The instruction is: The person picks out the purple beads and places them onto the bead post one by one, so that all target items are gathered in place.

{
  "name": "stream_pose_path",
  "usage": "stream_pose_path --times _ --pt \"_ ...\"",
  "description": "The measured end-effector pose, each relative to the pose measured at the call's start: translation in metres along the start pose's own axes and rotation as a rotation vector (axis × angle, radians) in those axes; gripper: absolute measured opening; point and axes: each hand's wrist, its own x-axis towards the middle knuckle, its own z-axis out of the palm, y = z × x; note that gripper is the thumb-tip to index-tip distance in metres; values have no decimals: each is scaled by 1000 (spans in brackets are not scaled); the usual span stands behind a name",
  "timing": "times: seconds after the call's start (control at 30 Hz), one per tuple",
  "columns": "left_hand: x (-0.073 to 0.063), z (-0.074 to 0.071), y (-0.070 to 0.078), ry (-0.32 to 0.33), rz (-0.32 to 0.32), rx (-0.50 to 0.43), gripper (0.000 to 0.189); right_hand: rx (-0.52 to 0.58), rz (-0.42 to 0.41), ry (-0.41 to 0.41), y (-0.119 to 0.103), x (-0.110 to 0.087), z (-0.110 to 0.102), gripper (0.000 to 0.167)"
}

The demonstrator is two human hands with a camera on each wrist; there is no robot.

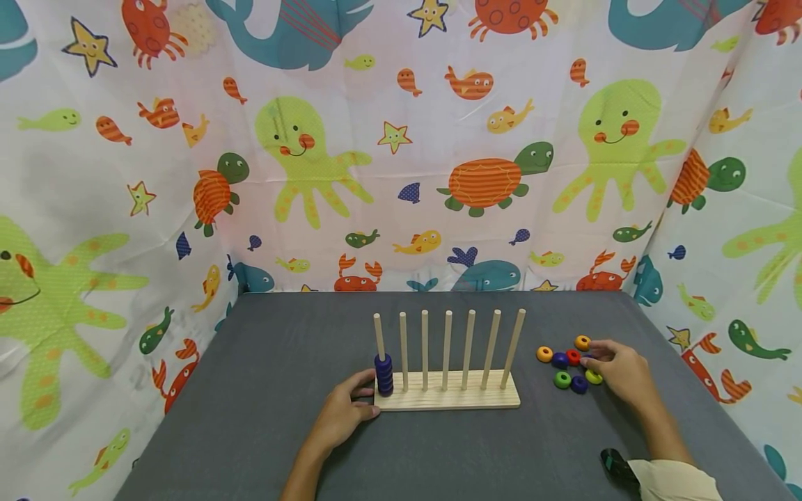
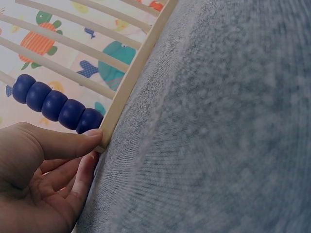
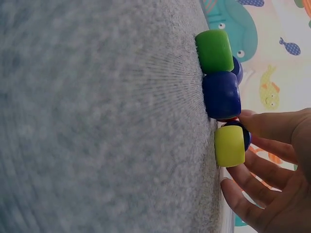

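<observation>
At the left end of a pale wooden peg base (image 1: 447, 398), my left hand (image 1: 343, 412) grips the corner. The left wrist view shows its thumb over the top and fingertips at the underside. Several dark blue beads (image 2: 55, 104) are stacked on the leftmost peg. My right hand (image 1: 622, 372) is at a cluster of loose beads on the right. Its thumb and fingers lie around a blue bead (image 3: 248, 137), pinching it, partly hidden behind a yellow-green bead (image 3: 230, 146). Beside these are another blue bead (image 3: 222, 95) and a green bead (image 3: 214, 51).
The other pegs on the base, such as one peg (image 1: 447, 348), stand bare. Orange beads (image 1: 544, 355) and a red bead (image 1: 573, 357) lie in the cluster. A black object (image 1: 617, 466) is by the right sleeve. A patterned curtain (image 1: 388, 264) borders the grey table (image 1: 301, 334).
</observation>
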Motion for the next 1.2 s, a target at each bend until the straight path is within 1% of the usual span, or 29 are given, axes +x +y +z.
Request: stream_pose_path --times 0.17,0.33,0.53,0.73,0.97,1.07,1.2 --pt "-1 0 1 2 -1 2 68 -1 25 -30 -3 1 -1 49" --pt "-1 0 1 4 -6 -5 68 -7 22 -38 -3 1 -1 48" --pt "-2 0 1 2 23 -39 70 -3 -22 -5 -2 -3 -1 45" --pt "-3 0 3 1 31 -55 70 4 -26 13 -6 -7 -5 47" --pt "-2 -1 2 -1 22 -44 70 5 -24 41 -20 -13 -14 50" --pt "-3 0 3 -1 20 -46 70 10 -29 63 -27 -14 -17 47" --pt "-3 0 4 -1 20 -52 71 0 -65 106 -37 -14 -19 41"
